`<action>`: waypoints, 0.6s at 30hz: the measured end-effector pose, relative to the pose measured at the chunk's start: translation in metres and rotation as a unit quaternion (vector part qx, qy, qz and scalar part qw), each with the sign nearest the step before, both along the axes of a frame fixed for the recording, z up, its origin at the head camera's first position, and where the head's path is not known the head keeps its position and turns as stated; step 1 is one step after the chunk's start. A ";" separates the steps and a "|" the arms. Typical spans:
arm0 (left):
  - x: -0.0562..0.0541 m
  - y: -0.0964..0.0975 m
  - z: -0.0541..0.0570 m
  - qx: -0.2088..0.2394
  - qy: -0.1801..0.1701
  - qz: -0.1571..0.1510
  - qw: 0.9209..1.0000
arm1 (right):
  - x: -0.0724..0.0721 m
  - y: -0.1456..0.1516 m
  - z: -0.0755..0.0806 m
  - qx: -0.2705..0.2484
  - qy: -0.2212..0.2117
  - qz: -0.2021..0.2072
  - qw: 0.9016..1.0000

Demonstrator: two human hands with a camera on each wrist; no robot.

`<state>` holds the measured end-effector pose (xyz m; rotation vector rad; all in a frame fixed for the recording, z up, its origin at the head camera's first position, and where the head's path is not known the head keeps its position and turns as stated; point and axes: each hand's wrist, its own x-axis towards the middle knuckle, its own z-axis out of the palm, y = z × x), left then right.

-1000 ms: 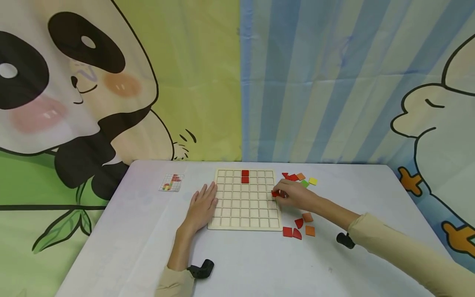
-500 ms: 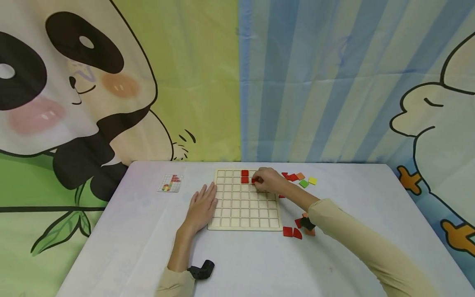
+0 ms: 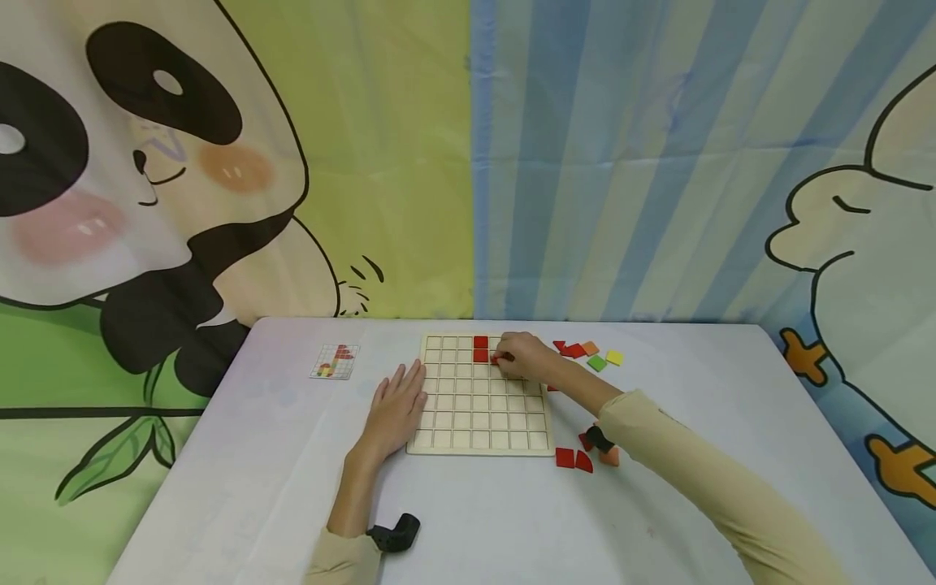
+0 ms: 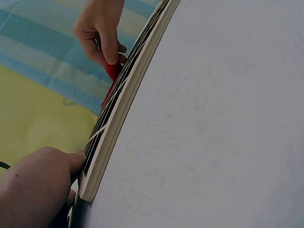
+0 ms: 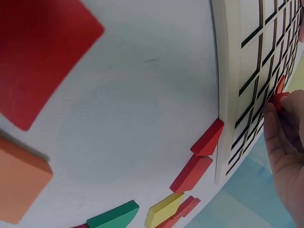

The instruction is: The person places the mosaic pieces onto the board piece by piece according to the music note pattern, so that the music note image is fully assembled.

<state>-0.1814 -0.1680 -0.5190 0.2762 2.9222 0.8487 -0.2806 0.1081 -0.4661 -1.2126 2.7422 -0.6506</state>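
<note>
Tabletop [image 3: 249, 504], white and broad, runs to a straight far edge, close behind which stands a printed backdrop [image 3: 409, 162]. The pale wooden board [image 3: 486, 414] lies near that far edge, with a wide stretch of white between its near side and the person. More open surface spreads to the left and right.

The board is square, divided by thin raised strips into a grid. Two red squares [image 3: 480, 349] sit in its far part, one directly in front of the other. Just right of the nearer one, over the board, the right hand [image 3: 528, 356] pinches a small red piece [image 5: 277, 100] between thumb and fingers (its outline is mostly covered, and I cannot tell whether it touches the board). The left hand [image 3: 395, 408] rests along the board's left edge, fingers extended.

Left of the board lies a small picture card [image 3: 335, 361] printed with a coloured pattern. Loose pieces lie along the right: near the far corner, red and orange ones with a green piece [image 3: 596, 363] and a yellow square [image 3: 614, 357]; by the near corner, a red square [image 3: 565, 457], a red quarter-round [image 3: 583, 461] and others. The right sleeve [image 3: 695, 463] slants in from the lower right, and the black wrist camera [image 3: 600, 439] hides part of that near group. One red wedge [image 5: 209, 137] lies against the board's right edge.
</note>
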 end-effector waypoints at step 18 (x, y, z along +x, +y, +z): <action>0.000 0.000 0.000 0.003 0.005 -0.002 1.000 | -0.013 -0.002 0.006 0.041 -0.023 -0.015 0.999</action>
